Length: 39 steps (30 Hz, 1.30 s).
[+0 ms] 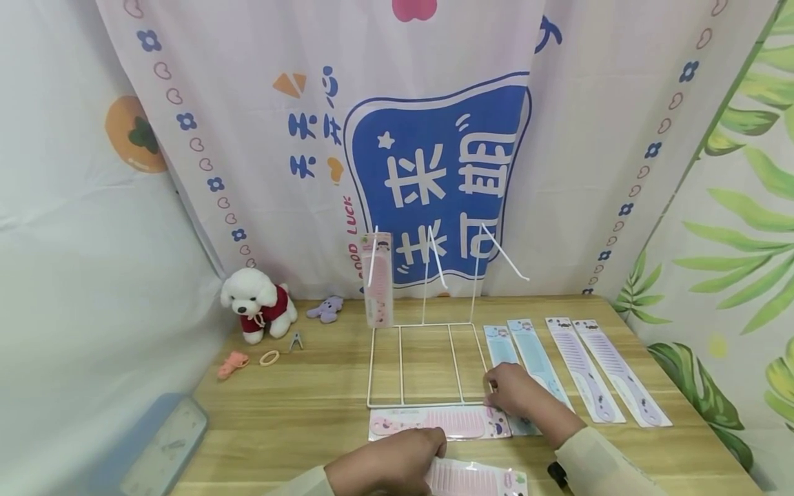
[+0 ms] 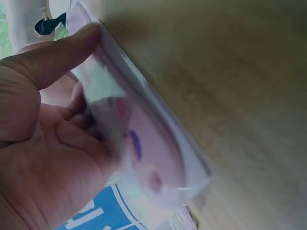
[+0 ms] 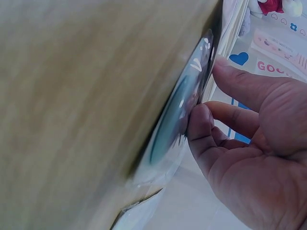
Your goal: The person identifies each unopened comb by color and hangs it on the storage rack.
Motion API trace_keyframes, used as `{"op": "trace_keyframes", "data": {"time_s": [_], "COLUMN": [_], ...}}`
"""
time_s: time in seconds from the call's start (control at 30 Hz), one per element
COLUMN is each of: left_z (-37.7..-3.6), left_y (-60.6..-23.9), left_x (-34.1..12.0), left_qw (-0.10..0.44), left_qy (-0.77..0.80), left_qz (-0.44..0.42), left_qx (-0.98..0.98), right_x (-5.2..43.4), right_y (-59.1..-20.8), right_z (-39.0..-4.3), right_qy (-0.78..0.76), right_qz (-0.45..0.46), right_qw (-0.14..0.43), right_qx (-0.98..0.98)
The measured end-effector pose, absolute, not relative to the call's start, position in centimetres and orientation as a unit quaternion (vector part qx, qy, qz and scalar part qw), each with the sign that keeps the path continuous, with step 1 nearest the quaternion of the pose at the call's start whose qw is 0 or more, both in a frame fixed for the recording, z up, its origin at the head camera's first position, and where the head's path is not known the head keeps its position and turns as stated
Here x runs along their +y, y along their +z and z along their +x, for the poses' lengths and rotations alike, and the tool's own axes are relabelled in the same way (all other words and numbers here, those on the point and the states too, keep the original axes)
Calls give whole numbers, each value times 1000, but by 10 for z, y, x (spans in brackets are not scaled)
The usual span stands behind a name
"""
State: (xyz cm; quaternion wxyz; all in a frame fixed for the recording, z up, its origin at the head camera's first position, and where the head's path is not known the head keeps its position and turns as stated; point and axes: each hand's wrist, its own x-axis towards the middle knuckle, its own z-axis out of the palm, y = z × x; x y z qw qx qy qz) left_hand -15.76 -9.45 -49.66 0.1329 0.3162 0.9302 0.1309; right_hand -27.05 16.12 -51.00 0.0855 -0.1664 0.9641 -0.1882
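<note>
Head view shows the left hand (image 1: 387, 468) gripping a pink packaged comb (image 1: 474, 479) at six o'clock, the right hand (image 1: 515, 393) pinching a blue packaged comb (image 1: 505, 358), "GOOD LUCK" (image 1: 351, 238) on the curtain (image 1: 434, 138).

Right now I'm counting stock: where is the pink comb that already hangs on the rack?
Head view: the hanging pink comb is on the white wire rack, on its leftmost hook, at the table's far middle, right of the purple plush.

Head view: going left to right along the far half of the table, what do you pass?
Pink hair clip → white plush dog → yellow hair ring → purple plush toy → pink comb pack hanging on the white wire rack → two blue comb packs → two purple comb packs.
</note>
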Motion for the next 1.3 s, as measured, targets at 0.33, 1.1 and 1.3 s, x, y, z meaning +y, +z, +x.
{"op": "trace_keyframes", "data": {"time_s": [0.33,1.1,1.3], "left_z": [-165,-181,-181], "left_y": [-478,-451,-454], "left_x": [-136,-183,-184], "left_qw": [69,-89,-85], "left_qy": [331,732,738], "left_qz": [293,72,56], "left_qx": [894,672,668], "right_x": [165,161,161], "right_y": [-510,-507,-506], "right_z": [-270,-267,-268], "right_qy": [-180,-199,-192], "right_qz": [-193,-159,-162], "right_qw": [69,93,88], "right_qx": [962,963,964]}}
